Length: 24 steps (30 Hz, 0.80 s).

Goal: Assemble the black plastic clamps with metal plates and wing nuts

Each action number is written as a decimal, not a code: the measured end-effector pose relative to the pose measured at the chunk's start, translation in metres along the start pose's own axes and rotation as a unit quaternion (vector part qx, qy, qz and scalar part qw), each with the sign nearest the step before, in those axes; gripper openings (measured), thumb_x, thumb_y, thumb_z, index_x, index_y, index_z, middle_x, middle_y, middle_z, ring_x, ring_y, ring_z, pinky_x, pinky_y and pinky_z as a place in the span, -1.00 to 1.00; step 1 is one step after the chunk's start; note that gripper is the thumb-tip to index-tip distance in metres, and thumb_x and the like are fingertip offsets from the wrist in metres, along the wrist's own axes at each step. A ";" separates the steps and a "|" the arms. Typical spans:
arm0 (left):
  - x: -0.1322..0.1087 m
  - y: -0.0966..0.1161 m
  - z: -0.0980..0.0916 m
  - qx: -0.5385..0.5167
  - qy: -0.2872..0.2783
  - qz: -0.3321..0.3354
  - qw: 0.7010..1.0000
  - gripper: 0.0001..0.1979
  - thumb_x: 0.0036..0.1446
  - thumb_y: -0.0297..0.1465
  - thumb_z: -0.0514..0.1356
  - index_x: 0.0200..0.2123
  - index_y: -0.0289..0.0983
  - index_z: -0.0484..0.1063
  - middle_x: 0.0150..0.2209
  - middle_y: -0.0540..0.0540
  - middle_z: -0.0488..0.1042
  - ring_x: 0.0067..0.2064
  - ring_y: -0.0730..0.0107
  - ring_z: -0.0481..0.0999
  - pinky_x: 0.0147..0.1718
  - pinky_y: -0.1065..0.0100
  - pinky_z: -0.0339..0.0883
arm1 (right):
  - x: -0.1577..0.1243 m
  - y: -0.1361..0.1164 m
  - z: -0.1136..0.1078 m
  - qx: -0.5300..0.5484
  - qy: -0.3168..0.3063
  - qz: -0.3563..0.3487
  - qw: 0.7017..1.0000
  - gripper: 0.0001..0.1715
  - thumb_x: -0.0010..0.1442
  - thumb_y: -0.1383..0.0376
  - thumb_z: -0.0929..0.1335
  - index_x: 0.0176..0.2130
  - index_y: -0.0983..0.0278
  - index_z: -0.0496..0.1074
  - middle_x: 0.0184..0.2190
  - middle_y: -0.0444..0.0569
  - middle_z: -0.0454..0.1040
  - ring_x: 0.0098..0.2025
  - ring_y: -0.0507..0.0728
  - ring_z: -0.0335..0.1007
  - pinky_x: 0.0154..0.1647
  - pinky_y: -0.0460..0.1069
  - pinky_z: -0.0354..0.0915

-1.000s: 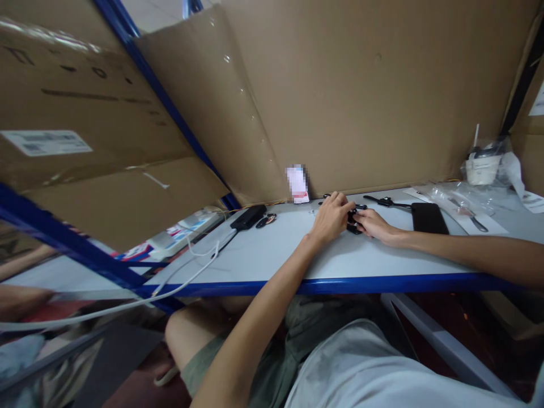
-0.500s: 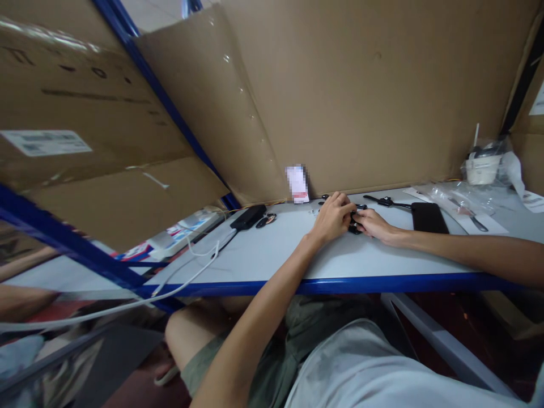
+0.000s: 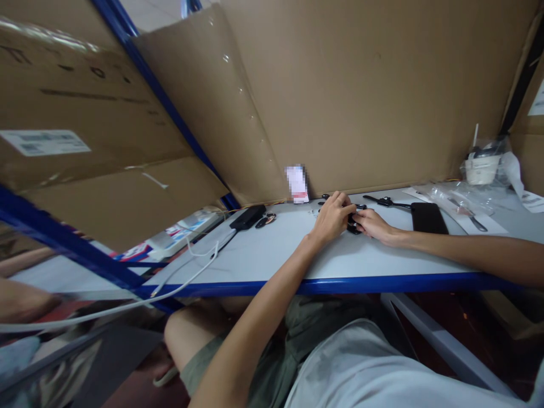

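Close together over the grey tabletop [image 3: 263, 255], my left hand [image 3: 334, 216] and my right hand [image 3: 374, 225] are both closed on a small black object [image 3: 352, 225]. Fingers cover most of it, so its kind cannot be made out. Several small black pieces [image 3: 325, 196] lie just behind my left hand. To the right of my right hand rest a black strap with a small fitting [image 3: 385, 201] and a flat black rectangular object [image 3: 429, 219], which looks like a phone.
A black box-shaped adapter [image 3: 250, 217] sits at the left with a white cable [image 3: 199, 273] hanging over the edge. A blurred phone [image 3: 297, 184] leans against the cardboard wall [image 3: 361, 102]. Clear plastic bags [image 3: 459, 198] and a white cup [image 3: 482, 169] stand right. Another person's arm [image 3: 25, 300] shows far left.
My hands stay in nearly the same place, with only slight finger movement around the black object. The other person's arm at the far left has shifted a little.
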<state>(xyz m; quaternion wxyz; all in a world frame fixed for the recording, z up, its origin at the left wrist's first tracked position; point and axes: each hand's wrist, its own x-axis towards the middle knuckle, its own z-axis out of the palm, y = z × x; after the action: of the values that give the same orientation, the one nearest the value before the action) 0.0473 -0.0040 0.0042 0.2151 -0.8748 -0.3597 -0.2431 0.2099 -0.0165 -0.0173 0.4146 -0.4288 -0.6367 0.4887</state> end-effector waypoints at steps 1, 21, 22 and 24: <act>0.000 0.001 0.000 0.006 0.006 -0.010 1.000 -0.75 0.32 -0.50 0.01 -0.21 -0.21 0.50 -0.10 -0.19 0.43 -0.04 0.17 0.35 -0.09 0.18 0.28 | 0.001 0.002 0.000 -0.003 0.009 -0.005 1.000 -0.65 0.36 0.38 0.25 -0.49 0.28 0.28 -0.68 -0.20 0.19 -0.66 -0.05 0.01 -0.66 -0.11 -0.05; 0.001 0.003 0.007 -0.013 -0.040 -0.143 0.989 -0.75 0.37 -0.21 0.07 -0.27 -0.25 0.38 -0.28 -0.17 0.51 -0.18 0.18 0.47 -0.21 0.26 0.25 | 0.008 0.013 -0.001 -0.067 0.037 -0.057 0.995 -0.72 0.34 0.36 0.25 -0.45 0.27 0.29 -0.65 -0.19 0.25 -0.61 -0.03 0.13 -0.57 -0.10 0.02; 0.001 0.003 0.007 -0.019 -0.040 -0.152 0.987 -0.76 0.36 -0.22 0.09 -0.27 -0.25 0.39 -0.28 -0.17 0.51 -0.18 0.19 0.48 -0.22 0.27 0.24 | 0.008 0.014 -0.001 -0.071 0.036 -0.060 0.995 -0.72 0.34 0.36 0.25 -0.44 0.27 0.29 -0.65 -0.19 0.25 -0.61 -0.03 0.13 -0.56 -0.10 0.02; 0.001 0.003 0.008 -0.033 -0.041 -0.170 0.984 -0.78 0.33 -0.23 0.12 -0.28 -0.25 0.41 -0.28 -0.17 0.51 -0.19 0.20 0.48 -0.24 0.28 0.23 | 0.009 0.015 -0.001 -0.077 0.032 -0.064 0.994 -0.72 0.33 0.36 0.24 -0.44 0.27 0.29 -0.65 -0.19 0.25 -0.59 -0.02 0.14 -0.55 -0.10 0.03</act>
<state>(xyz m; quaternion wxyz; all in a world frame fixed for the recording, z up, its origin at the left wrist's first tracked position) 0.0522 -0.0008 -0.0023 0.1268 -0.8165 -0.5038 -0.2520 0.2108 -0.0053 -0.0309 0.4310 -0.4330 -0.6851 0.3969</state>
